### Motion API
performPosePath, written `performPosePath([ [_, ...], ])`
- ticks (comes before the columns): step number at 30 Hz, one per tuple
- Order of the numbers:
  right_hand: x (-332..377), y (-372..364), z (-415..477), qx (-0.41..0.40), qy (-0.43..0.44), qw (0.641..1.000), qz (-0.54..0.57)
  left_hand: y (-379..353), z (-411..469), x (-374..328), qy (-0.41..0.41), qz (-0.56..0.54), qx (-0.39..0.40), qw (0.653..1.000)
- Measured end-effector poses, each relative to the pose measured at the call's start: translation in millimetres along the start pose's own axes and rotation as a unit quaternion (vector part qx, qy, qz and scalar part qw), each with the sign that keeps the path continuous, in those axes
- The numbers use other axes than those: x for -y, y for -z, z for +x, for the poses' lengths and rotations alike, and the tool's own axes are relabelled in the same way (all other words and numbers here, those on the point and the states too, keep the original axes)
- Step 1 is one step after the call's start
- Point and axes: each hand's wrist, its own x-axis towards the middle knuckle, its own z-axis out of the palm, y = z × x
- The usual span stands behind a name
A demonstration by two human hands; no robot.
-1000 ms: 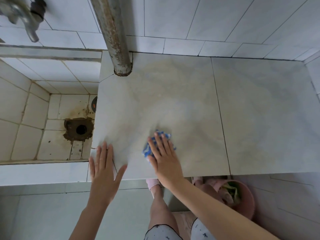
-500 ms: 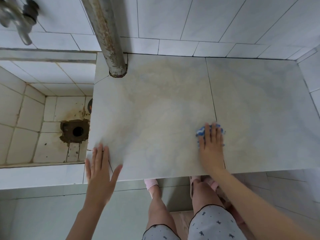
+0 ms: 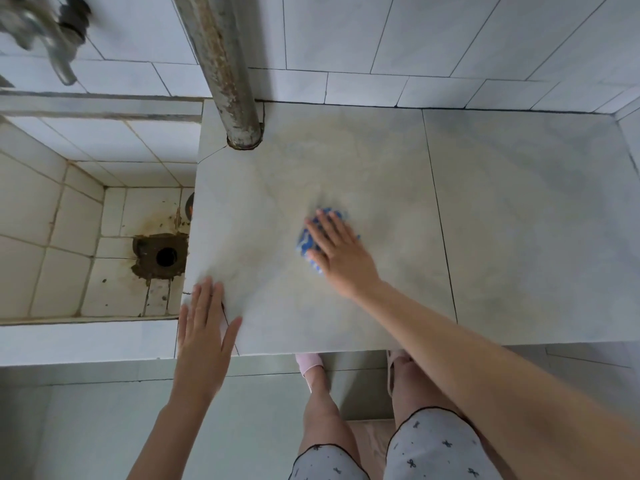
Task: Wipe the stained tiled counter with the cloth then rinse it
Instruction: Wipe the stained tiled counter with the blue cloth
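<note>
Pressing flat, your right hand (image 3: pixel 337 252) pins the blue cloth (image 3: pixel 306 244) under spread fingers at the middle of the left tile of the stained counter (image 3: pixel 381 188). Your left hand (image 3: pixel 204 332) lies open-palmed, empty, on the counter's near-left corner beside the sink (image 3: pixel 86 216).

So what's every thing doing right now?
cloth: flat on counter, under right hand
right hand: open, pressing the cloth
left hand: flat on counter corner
counter: yellowish stains
sink: rusty around drain, no water
tap: blurred, no water seen
</note>
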Motion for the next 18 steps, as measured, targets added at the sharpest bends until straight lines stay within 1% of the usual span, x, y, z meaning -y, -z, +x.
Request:
performPosePath([
  [3,-12,0,16,-0.019,-0.076,0.997,-0.015,1,-3,1,0.003,-0.003,-0.004,1.000],
  [5,5,-3,18,-0.021,-0.083,0.996,-0.005,1,-6,3,0.010,-0.011,-0.008,1.000],
  [6,19,-5,17,-0.013,-0.060,0.998,0.010,0,-8,4,0.013,-0.018,-0.009,1.000],
  [7,35,-8,15,-0.003,-0.014,1.000,0.025,0,-10,5,0.016,-0.025,-0.010,1.000],
  [9,66,-13,6,0.027,0.109,0.993,0.048,0,-13,7,0.022,-0.036,-0.011,0.999],
  [12,85,-11,-8,0.074,0.265,0.960,0.054,2,-16,11,0.018,-0.038,-0.009,0.999],
  [14,77,-10,1,0.075,0.353,0.932,0.026,3,-16,13,0.016,-0.040,-0.009,0.999],
  [15,70,-11,10,0.069,0.377,0.924,0.012,4,-17,13,0.016,-0.042,-0.009,0.999],
  [16,63,-13,23,0.066,0.371,0.926,0.003,4,-17,13,0.016,-0.045,-0.008,0.999],
  [18,53,-10,53,0.070,0.273,0.959,0.015,4,-16,12,0.017,-0.048,-0.008,0.999],
])
